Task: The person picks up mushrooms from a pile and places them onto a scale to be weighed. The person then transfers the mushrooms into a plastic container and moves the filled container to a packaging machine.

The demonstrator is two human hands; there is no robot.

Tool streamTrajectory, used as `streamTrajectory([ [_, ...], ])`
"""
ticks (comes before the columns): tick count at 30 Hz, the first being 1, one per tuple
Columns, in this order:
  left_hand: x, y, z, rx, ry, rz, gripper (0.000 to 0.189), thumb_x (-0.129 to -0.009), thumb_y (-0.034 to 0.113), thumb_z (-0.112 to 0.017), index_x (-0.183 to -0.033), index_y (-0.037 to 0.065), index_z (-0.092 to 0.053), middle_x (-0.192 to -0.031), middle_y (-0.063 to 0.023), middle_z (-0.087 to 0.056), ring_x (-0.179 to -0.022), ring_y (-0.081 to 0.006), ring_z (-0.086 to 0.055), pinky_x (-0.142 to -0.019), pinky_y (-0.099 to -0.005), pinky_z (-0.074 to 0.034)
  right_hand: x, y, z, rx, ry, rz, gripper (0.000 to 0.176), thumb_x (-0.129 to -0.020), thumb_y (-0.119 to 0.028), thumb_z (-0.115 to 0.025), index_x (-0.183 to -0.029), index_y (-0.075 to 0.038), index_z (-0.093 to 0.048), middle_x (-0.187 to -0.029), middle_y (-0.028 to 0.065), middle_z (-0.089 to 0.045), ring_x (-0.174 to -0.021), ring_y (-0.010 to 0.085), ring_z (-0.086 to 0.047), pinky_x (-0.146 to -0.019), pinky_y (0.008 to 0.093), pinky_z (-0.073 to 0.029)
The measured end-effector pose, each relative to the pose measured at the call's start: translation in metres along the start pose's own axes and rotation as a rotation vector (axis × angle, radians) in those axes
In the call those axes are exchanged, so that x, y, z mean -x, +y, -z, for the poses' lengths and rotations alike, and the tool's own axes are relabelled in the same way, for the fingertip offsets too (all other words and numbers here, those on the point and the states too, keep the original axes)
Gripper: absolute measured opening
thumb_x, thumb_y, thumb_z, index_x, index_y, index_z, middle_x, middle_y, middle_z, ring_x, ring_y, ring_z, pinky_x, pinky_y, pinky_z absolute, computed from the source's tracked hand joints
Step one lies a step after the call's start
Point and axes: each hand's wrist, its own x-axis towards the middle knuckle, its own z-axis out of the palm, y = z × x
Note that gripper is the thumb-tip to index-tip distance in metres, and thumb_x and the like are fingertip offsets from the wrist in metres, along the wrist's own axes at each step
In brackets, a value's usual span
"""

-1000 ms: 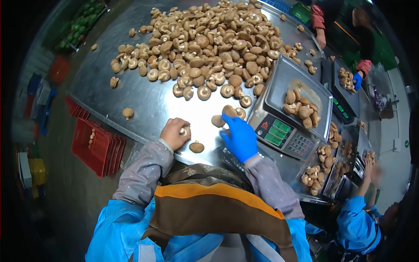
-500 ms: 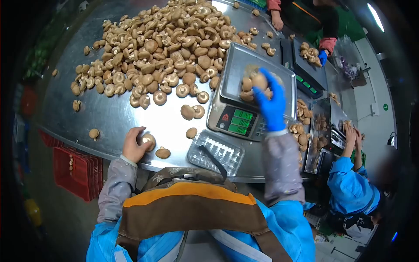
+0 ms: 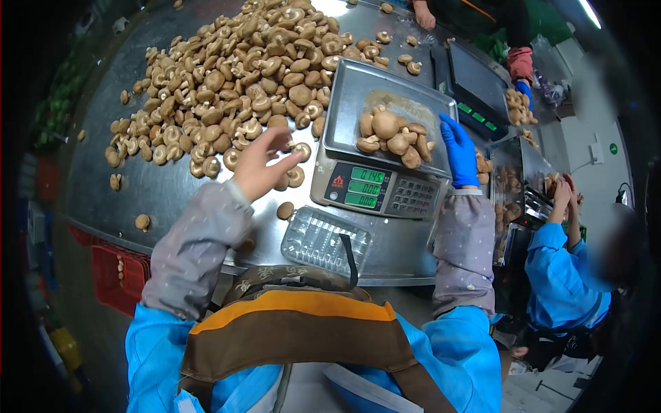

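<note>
My bare left hand (image 3: pixel 265 164) reaches over the table at the lower right of the mushroom pile (image 3: pixel 234 82). Its thumb and fingers are apart beside a loose mushroom (image 3: pixel 301 151), with nothing visibly held. In a blue glove, my right hand (image 3: pixel 460 150) is at the right edge of the scale tray (image 3: pixel 337 131), fingers extended and empty. Several brown mushrooms (image 3: pixel 398 142) lie heaped on this tray. The scale's green display (image 3: pixel 363 187) is lit. In front of the scale rests a clear plastic tray (image 3: pixel 317 241).
A second scale (image 3: pixel 476 79) stands at the upper right, near a co-worker's blue-gloved hand (image 3: pixel 525 93) and mushrooms. Another co-worker in blue (image 3: pixel 561 275) works at the right. Packed mushrooms (image 3: pixel 508 196) sit right of my scale. Red crates (image 3: pixel 118 275) are below the table's left edge.
My left hand has left the mushroom near the front edge and moved up and right toward the pile. My right hand has withdrawn rightward from the mushrooms on the scale. The view has shifted slightly.
</note>
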Motion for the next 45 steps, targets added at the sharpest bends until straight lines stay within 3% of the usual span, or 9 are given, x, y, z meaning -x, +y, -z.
streamTrajectory([
  [4, -0.084, 0.023, -0.063, -0.113, -0.046, 0.059, 0.081, -0.080, 0.047, -0.071, -0.133, -0.003, -0.036, -0.103, -0.0185, -0.059, -0.088, -0.0213, -0.061, -0.075, -0.0318, -0.051, 0.010, -0.002, 0.014, -0.063, -0.097, -0.499, 0.054, -0.085, -0.039, -0.068, -0.127, -0.007, -0.055, -0.108, 0.0129, -0.064, -0.098, 0.0199, -0.060, -0.085, 0.0329, -0.048],
  [7, -0.135, 0.029, -0.102, -0.162, -0.090, 0.383, 0.105, -0.067, 0.064, -0.072, -0.136, -0.005, -0.032, -0.106, -0.0198, -0.057, -0.084, -0.0224, -0.061, -0.068, -0.0333, -0.051, 0.013, 0.021, 0.002, -0.186, -0.129, -0.454, 0.062, -0.082, -0.038, -0.070, -0.130, -0.004, -0.051, -0.106, 0.0143, -0.063, -0.097, 0.0192, -0.059, -0.082, 0.0338, -0.049],
  [10, -0.149, 0.034, -0.110, 0.031, -0.373, 0.527, 0.094, -0.067, 0.065, -0.071, -0.127, -0.003, -0.046, -0.101, -0.0170, -0.058, -0.079, -0.0234, -0.060, -0.065, -0.0344, -0.050, 0.015, 0.045, -0.023, -0.285, -0.076, -0.245, 0.068, -0.078, -0.036, -0.074, -0.132, -0.003, -0.049, -0.111, 0.0160, -0.061, -0.102, 0.0209, -0.058, -0.086, 0.0336, -0.048],
  [13, -0.151, 0.025, -0.124, 0.088, -0.250, 0.483, 0.071, -0.073, 0.057, -0.071, -0.115, 0.002, -0.055, -0.069, -0.0029, -0.056, -0.049, -0.0105, -0.048, -0.046, -0.0267, -0.037, 0.020, 0.059, -0.030, -0.266, 0.041, -0.131, 0.070, -0.074, -0.034, -0.077, -0.131, -0.004, -0.050, -0.121, 0.0182, -0.056, -0.111, 0.0248, -0.056, -0.093, 0.0353, -0.045],
  [19, -0.108, 0.088, -0.194, 0.183, -0.253, 0.232, 0.103, -0.066, 0.053, -0.079, -0.128, -0.011, -0.029, -0.097, -0.0192, -0.058, -0.071, -0.0184, -0.062, -0.055, -0.0278, -0.051, 0.093, 0.036, 0.058, -0.228, 0.296, -0.107, 0.066, -0.074, -0.027, -0.077, -0.132, -0.012, -0.051, -0.122, 0.0119, -0.056, -0.108, 0.0219, -0.055, -0.091, 0.0340, -0.045],
  [25, -0.073, 0.125, -0.321, 0.031, -0.399, 0.197, 0.102, -0.066, 0.055, -0.077, -0.129, -0.010, -0.031, -0.116, -0.0312, -0.053, -0.105, -0.0341, -0.058, -0.093, -0.0344, -0.045, 0.166, 0.078, 0.174, -0.107, 0.359, -0.267, 0.062, -0.078, -0.016, -0.074, -0.135, -0.013, -0.049, -0.119, 0.0073, -0.055, -0.097, 0.0129, -0.053, -0.083, 0.0267, -0.046],
  [26, -0.071, 0.120, -0.346, -0.015, -0.376, 0.167, 0.103, -0.064, 0.057, -0.078, -0.129, -0.008, -0.032, -0.110, -0.0280, -0.054, -0.095, -0.0315, -0.061, -0.081, -0.0344, -0.051, 0.172, 0.084, 0.188, -0.186, 0.370, -0.294, 0.063, -0.077, -0.014, -0.073, -0.135, -0.014, -0.049, -0.117, 0.0059, -0.056, -0.100, 0.0136, -0.052, -0.084, 0.0266, -0.045],
  [32, -0.060, 0.104, -0.424, 0.009, -0.379, 0.224, 0.103, -0.063, 0.058, -0.078, -0.127, -0.009, -0.033, -0.116, -0.0295, -0.053, -0.101, -0.0329, -0.060, -0.086, -0.0345, -0.049, 0.191, 0.167, 0.229, -0.235, 0.327, -0.305, 0.063, -0.078, -0.013, -0.072, -0.137, -0.014, -0.048, -0.116, 0.0065, -0.052, -0.099, 0.0138, -0.051, -0.085, 0.0272, -0.046],
  [45, -0.078, 0.053, -0.444, 0.147, -0.580, 0.390, 0.114, -0.060, 0.061, -0.079, -0.132, -0.009, -0.025, -0.122, -0.0299, -0.049, -0.113, -0.0335, -0.054, -0.097, -0.0339, -0.043, 0.196, 0.201, 0.217, -0.496, 0.343, -0.527, 0.058, -0.087, -0.027, -0.065, -0.139, -0.012, -0.043, -0.128, 0.0089, -0.050, -0.114, 0.0162, -0.051, -0.087, 0.0298, -0.047],
])
